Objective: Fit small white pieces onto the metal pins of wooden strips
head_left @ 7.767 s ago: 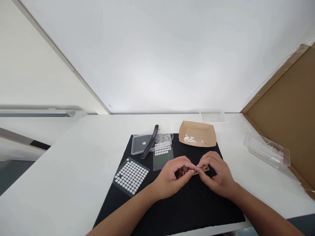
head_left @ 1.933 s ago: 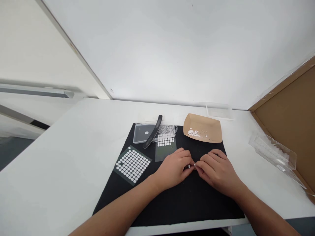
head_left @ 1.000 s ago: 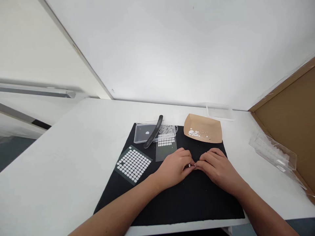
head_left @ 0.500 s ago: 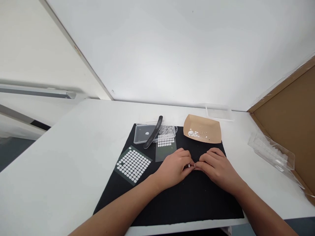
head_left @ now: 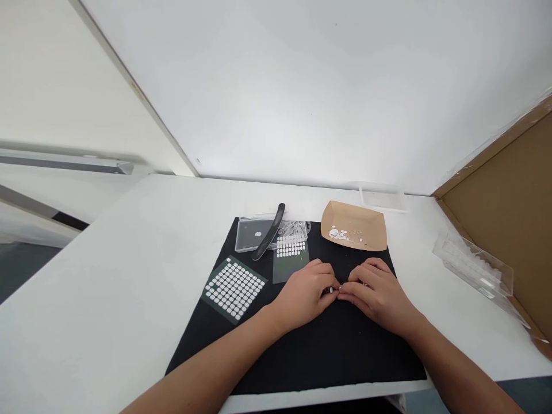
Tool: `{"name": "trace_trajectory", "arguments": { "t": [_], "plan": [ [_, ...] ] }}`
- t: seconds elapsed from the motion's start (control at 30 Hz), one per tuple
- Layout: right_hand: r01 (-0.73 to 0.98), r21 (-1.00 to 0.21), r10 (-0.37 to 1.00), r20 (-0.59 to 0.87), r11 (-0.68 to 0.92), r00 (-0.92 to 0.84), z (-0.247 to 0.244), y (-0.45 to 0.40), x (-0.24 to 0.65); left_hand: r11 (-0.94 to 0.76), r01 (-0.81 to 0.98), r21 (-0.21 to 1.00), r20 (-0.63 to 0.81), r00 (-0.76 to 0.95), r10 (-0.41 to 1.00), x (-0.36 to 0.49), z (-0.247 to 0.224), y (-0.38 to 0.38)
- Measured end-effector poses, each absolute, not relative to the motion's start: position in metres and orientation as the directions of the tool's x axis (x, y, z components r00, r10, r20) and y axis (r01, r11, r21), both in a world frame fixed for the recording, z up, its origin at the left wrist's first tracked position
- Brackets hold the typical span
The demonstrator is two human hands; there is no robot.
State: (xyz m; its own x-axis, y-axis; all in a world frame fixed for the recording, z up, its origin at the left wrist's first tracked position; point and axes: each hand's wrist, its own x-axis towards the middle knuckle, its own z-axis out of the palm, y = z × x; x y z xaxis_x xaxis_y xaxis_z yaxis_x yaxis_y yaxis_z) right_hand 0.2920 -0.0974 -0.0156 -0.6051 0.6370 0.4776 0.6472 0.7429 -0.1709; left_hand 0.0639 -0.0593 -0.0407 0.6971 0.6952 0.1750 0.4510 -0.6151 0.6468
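Observation:
Over the black mat [head_left: 336, 356], my left hand [head_left: 308, 290] and my right hand [head_left: 375, 290] meet at their fingertips. Both are closed in a pinch around something too small to make out. A tiny white piece [head_left: 330, 290] shows at my left fingertips. Left of the hands lies a sheet of white oval stickers [head_left: 235, 287], and behind them a second, partly used sheet [head_left: 291, 265]. A black curved file [head_left: 269, 233] rests across a clear plastic case [head_left: 248, 234]. The brown paper tray [head_left: 368, 230] behind my right hand holds small white pieces.
A clear, shallow container [head_left: 383, 198] stands by the wall behind the tray. At the right, clear plastic boxes [head_left: 474, 264] lie on the white table [head_left: 129, 276] beside a cardboard box [head_left: 509, 213]. The white wall closes off the back.
The fingers of my right hand have shifted slightly left and closer to my left fingertips. My left hand stays nearly in place, and the objects on the mat have not moved.

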Motion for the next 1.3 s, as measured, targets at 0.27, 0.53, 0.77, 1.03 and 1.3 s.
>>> {"name": "trace_trajectory", "arguments": {
  "t": [0.27, 0.53, 0.77, 1.03, 1.3],
  "plan": [
    [0.638, -0.315, 0.704, 0.439, 0.703, -0.559, -0.016, -0.097, 0.298, -0.597, 0.454, 0.661, 0.167, 0.687, 0.707, 0.063, -0.04, -0.06],
    [0.714, -0.308, 0.756, 0.457, 0.629, -0.469, -0.017, -0.1, 0.286, -0.603, 0.456, 0.655, 0.173, 0.685, 0.707, 0.064, -0.041, -0.059],
    [0.759, -0.353, 0.806, 0.467, 0.546, -0.363, -0.016, -0.102, 0.274, -0.592, 0.447, 0.671, 0.172, 0.682, 0.71, 0.064, -0.04, -0.06],
    [0.765, -0.366, 0.819, 0.453, 0.53, -0.351, -0.017, -0.104, 0.274, -0.578, 0.451, 0.68, 0.169, 0.671, 0.722, 0.064, -0.041, -0.06],
    [0.75, -0.357, 0.805, 0.455, 0.556, -0.381, -0.016, -0.103, 0.279, -0.648, 0.465, 0.604, 0.215, 0.687, 0.694, 0.062, -0.038, -0.061]
  ]
}}
